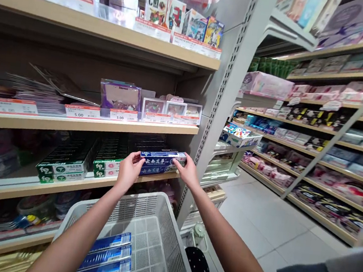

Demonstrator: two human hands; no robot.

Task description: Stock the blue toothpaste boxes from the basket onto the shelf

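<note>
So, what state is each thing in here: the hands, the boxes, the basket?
left hand: gripping the left end of the blue toothpaste box
right hand: gripping its right end
blue toothpaste box: held at the shelf edge
white mesh basket: open-topped, holding blue boxes
blue boxes: lying flat, side by side
green boxes: in rows on the shelf

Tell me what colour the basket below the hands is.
The basket is a pale grey-white plastic mesh, and it shows best in the head view.
</note>
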